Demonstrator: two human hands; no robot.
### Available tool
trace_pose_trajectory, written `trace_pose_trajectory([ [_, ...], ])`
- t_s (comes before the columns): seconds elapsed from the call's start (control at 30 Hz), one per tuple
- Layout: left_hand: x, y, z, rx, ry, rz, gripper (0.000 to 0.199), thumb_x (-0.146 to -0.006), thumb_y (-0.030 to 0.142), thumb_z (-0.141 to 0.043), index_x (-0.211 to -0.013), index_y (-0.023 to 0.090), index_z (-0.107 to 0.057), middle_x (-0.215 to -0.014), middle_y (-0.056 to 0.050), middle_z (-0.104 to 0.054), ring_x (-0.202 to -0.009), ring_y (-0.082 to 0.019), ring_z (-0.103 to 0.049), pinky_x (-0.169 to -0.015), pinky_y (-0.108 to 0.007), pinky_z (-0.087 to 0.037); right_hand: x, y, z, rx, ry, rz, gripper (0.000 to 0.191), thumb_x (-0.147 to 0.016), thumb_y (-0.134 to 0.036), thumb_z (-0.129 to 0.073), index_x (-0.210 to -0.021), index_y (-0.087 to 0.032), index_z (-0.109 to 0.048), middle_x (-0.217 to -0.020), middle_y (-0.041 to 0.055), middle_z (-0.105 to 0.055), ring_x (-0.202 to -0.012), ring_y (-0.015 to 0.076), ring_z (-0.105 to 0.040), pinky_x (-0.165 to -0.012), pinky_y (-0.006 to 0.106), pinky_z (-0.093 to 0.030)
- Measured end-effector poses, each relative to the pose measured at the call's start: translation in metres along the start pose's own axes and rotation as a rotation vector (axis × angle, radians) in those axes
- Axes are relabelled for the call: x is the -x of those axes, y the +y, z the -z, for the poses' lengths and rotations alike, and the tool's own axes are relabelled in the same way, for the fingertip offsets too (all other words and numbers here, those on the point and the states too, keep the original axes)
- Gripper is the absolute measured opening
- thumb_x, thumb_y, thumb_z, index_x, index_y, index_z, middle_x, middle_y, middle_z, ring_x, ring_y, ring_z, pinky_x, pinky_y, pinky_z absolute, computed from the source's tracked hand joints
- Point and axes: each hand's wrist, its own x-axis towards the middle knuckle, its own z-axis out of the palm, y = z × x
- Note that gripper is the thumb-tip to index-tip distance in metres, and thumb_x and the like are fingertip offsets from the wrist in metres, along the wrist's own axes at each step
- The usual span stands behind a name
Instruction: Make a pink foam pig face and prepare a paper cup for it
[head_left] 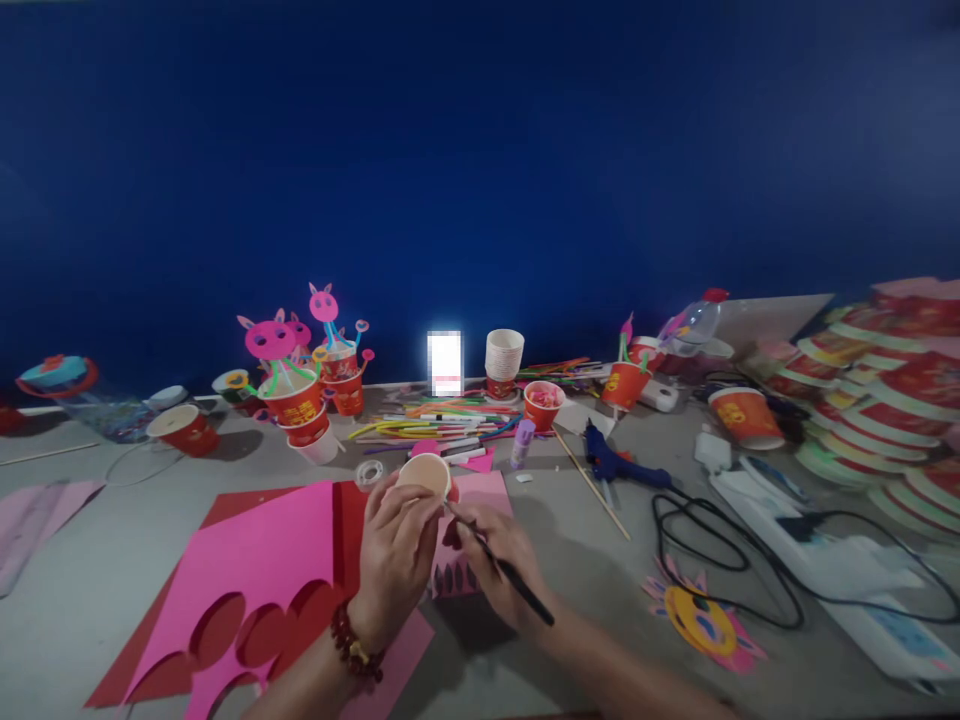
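My left hand [397, 540] is wrapped round a paper cup [424, 474], whose pale round end faces up toward me and whose red side shows at the right. A slim black pen-like tool [517, 578] is gripped in my right hand [495, 560]; its tip meets the cup's edge or lies very close to it. Whether it is a pen or a blade I cannot tell. Below the hands lies a light pink sheet [484, 490] with a row of dark pointed shapes. To the left, a bright pink sheet [262, 540] with round cut-outs rests on red paper [150, 645].
Pink-headed cup figures [296, 405] stand at the back left. Behind my hands are pipe cleaners [405, 428], a glue stick [523, 443] and stacked cups [504, 355]. On the right lie a glue gun [619, 460], its looping cord, a power strip [795, 550] and piled red-and-white paper pieces [892, 400].
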Motion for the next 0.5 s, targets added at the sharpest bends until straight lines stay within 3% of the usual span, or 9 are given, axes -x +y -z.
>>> trace_pose_trajectory([
  [0.1, 0.000, 0.001, -0.001, 0.026, 0.003, 0.012, 0.023, -0.091, 0.006, -0.054, -0.106, 0.022, -0.061, -0.093, -0.002, -0.072, -0.093, -0.019, -0.064, -0.102, -0.047, -0.040, -0.002, -0.002, 0.005, 0.146, -0.020, 0.066, 0.023, -0.099, -0.029, -0.042, -0.099, -0.023, -0.063, -0.078, 0.0013, -0.067, -0.073, 0.0170, -0.063, -0.074, 0.028, -0.048],
  [0.3, 0.004, -0.002, -0.007, 0.087, -0.017, 0.101, 0.020, -0.093, 0.011, -0.051, -0.103, 0.024, -0.062, -0.097, -0.003, -0.070, -0.097, -0.020, -0.063, -0.103, -0.047, -0.039, -0.003, -0.003, 0.004, 0.021, -0.040, -0.029, 0.023, -0.101, -0.029, -0.040, -0.097, -0.022, -0.061, -0.084, 0.0010, -0.067, -0.072, 0.0142, -0.064, -0.068, 0.024, -0.048],
  [0.5, -0.002, -0.001, -0.003, 0.199, -0.016, 0.196, 0.006, -0.092, 0.019, -0.056, -0.092, 0.022, -0.060, -0.090, -0.004, -0.066, -0.089, -0.021, -0.061, -0.079, -0.035, -0.048, -0.006, -0.003, 0.013, 0.206, -0.028, 0.093, 0.018, -0.097, -0.026, -0.044, -0.097, -0.023, -0.062, -0.082, 0.0027, -0.070, -0.073, 0.0176, -0.066, -0.069, 0.027, -0.048],
])
